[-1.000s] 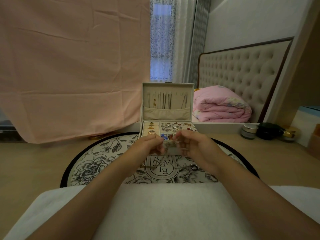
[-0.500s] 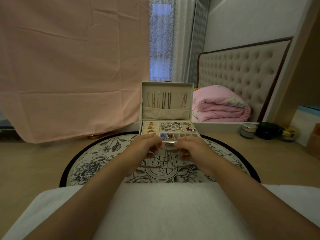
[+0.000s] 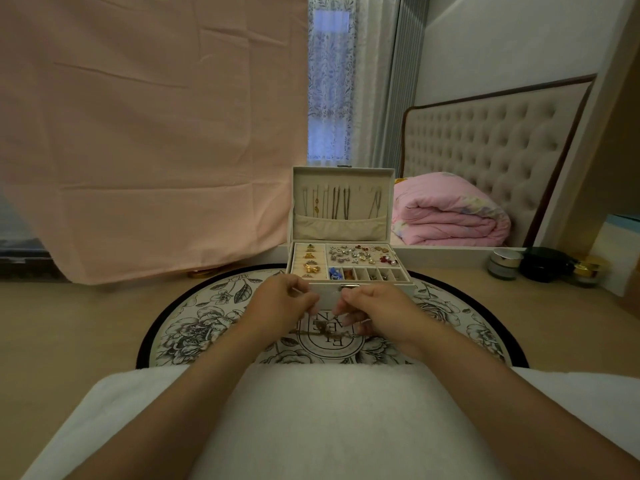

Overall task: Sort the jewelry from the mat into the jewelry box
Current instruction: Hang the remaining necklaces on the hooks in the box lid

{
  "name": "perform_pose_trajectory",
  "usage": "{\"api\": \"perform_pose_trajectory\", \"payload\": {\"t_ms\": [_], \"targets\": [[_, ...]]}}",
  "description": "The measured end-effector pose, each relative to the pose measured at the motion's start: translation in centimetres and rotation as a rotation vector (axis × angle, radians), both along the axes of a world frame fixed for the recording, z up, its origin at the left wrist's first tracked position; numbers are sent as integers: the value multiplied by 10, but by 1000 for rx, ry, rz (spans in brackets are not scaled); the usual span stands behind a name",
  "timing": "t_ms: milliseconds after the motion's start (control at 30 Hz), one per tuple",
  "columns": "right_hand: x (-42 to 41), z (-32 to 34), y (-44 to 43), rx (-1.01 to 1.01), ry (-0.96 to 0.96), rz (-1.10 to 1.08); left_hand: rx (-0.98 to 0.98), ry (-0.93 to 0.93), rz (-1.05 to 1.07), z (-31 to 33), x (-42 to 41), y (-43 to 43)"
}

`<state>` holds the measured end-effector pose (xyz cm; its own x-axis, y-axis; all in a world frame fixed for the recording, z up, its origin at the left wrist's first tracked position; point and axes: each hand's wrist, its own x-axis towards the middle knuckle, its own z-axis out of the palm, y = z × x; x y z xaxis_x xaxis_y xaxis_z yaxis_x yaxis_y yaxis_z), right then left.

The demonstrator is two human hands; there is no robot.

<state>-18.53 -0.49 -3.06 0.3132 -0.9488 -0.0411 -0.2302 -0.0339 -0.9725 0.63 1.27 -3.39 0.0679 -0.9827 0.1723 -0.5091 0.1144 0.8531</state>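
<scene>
While the jewelry box (image 3: 341,258) stands open at the far edge of the round floral mat (image 3: 214,317), its raised lid hung with chains, both hands meet just in front of its near wall. The left hand (image 3: 280,308) and right hand (image 3: 375,311) each pinch an end of a thin chain (image 3: 322,329), fingers curled narrow, the chain sagging low over the mat's centre. Small jars (image 3: 504,264) sit far right.

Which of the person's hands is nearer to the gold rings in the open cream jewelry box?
Left. The left hand sits just below the gold rings; the right hand is further off to their right.
</scene>
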Motion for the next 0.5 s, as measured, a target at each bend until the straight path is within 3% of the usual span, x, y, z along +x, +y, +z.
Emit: {"api": "perform_pose_trajectory", "payload": {"t_ms": [100, 233, 333, 500], "targets": [[11, 3, 1, 26, -8, -7, -34, -86, -41, -1, 13, 5], [38, 4, -1, -24, 92, 0, -66, -334, -35, -3, 34, 11], [59, -2, -6, -144, 268, 26, 7, -528, 7, -7, 46, 17], [78, -13, -15, -238, 489, 49, -32, -701, 85, -9, 51, 19]]}}
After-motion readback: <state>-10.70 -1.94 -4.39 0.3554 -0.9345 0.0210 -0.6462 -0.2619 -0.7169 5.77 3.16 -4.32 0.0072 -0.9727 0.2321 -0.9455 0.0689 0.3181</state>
